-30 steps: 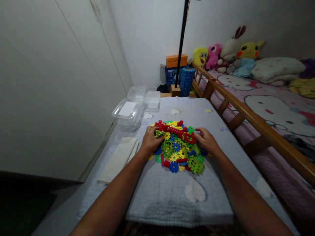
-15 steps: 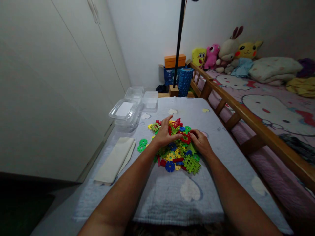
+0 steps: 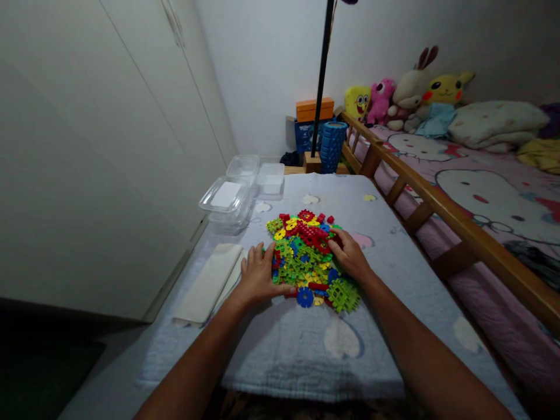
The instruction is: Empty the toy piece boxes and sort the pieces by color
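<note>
A heap of plastic interlocking pieces point(image 3: 306, 251), red, green, yellow and blue, lies on a pale blue quilted cloth point(image 3: 315, 344). My left hand point(image 3: 258, 277) rests flat against the heap's left side, fingers stretched out and apart, thumb at the near edge. On the right side my right hand point(image 3: 347, 254) lies on the pieces with its fingers curved over the red and green ones. Neither hand lifts a piece clear of the heap.
Clear plastic containers point(image 3: 227, 201) stand at the cloth's far left. A folded cream cloth point(image 3: 207, 289) lies to the left. A wooden bed rail point(image 3: 437, 204) runs along the right, with plush toys point(image 3: 406, 87) behind. A black pole point(image 3: 321, 76) stands at the back.
My left hand has come back from the top of the heap to its left edge and pushed the stray green pieces in. The right hand has shifted only slightly.
</note>
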The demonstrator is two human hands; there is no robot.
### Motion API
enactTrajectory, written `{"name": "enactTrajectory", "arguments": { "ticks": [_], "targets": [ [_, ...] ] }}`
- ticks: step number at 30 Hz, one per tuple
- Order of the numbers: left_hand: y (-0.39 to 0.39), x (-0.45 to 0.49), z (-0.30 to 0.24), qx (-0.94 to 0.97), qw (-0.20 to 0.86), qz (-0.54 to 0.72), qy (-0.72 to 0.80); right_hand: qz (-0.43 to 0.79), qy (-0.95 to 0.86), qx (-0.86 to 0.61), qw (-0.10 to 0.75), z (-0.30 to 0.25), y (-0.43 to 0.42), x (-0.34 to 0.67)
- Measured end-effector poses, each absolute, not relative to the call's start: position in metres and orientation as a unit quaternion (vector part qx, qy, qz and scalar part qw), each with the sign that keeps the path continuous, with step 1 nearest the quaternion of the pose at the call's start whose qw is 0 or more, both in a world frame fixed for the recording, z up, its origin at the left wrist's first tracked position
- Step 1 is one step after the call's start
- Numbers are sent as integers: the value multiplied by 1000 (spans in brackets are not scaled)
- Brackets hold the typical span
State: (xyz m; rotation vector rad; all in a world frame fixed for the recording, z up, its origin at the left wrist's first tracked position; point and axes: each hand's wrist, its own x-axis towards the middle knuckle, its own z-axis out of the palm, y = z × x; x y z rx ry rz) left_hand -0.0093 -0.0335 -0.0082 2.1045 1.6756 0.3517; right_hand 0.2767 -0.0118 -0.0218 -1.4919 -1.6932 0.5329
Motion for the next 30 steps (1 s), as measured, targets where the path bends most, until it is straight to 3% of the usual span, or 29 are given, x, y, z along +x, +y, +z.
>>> {"name": "enactTrajectory", "arguments": {
  "ticks": [4, 8, 15, 19, 24, 30],
  "targets": [
    [-41, -3, -13, 772, 229, 120, 580, 244, -713, -536, 380, -3, 2, 264],
    [-36, 4, -13, 777, 237, 133, 568, 188, -716, -565, 363, 11, 47, 264],
    [-36, 7, -18, 774, 218, 177, 567, 210, -708, -663, 125, 8, 128, 242],
    [-38, 9, -19, 772, 206, 190, 571, 207, -731, -649, 49, 12, 136, 225],
    [-38, 12, -20, 765, 195, 200, 581, 248, -747, -616, 34, 23, 127, 220],
    [-33, 19, -20, 759, 187, 211, 587, 404, -710, -564, 116, 25, 108, 225]
  ]
}}
